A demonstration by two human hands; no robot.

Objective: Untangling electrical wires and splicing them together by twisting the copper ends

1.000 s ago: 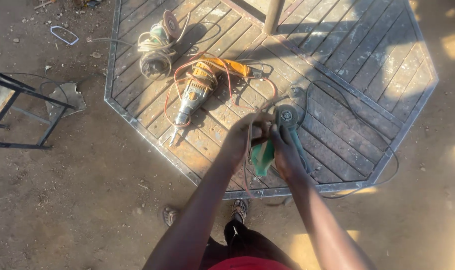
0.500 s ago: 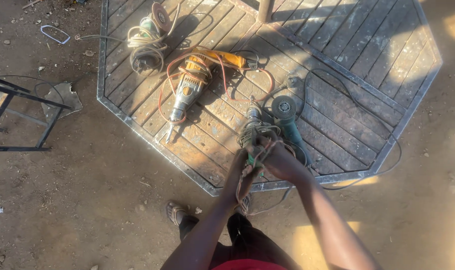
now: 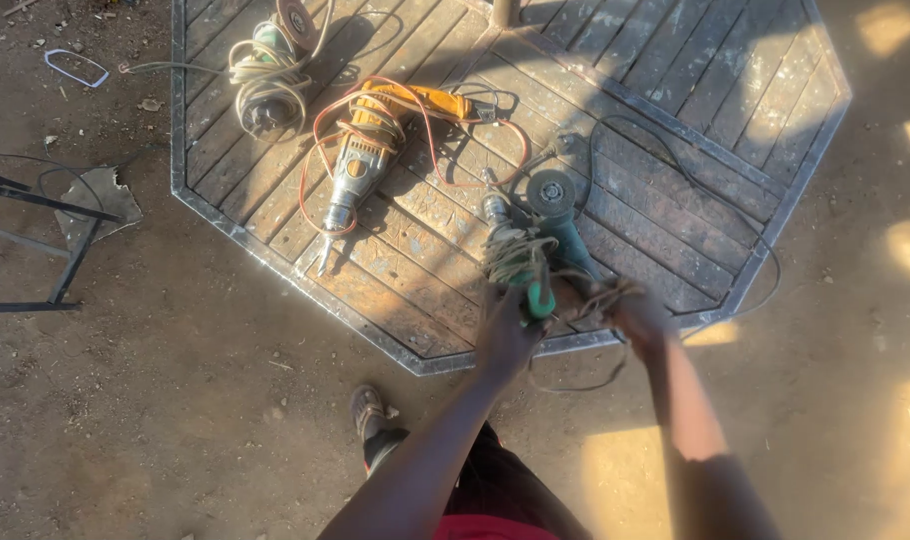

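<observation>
My left hand (image 3: 508,335) grips the green handle of a small drill (image 3: 515,255) whose body is wrapped in pale cord. My right hand (image 3: 640,318) holds a loop of that cord (image 3: 597,296) just right of the drill. Both hands hover over the near edge of an octagonal slatted wooden tabletop (image 3: 675,190). A green angle grinder (image 3: 558,215) lies on the slats right behind the drill.
A yellow drill (image 3: 370,150) with orange cord lies mid-table. Another grinder wrapped in pale cable (image 3: 267,75) sits at the far left. A black cable (image 3: 695,190) loops over the right side. A black metal frame (image 3: 35,240) stands left on dirt. My shoe (image 3: 367,410) is below the table edge.
The hands lifted the small drill toward the table's near edge, and the right hand drew the cord out to the right. The view shifted slightly.
</observation>
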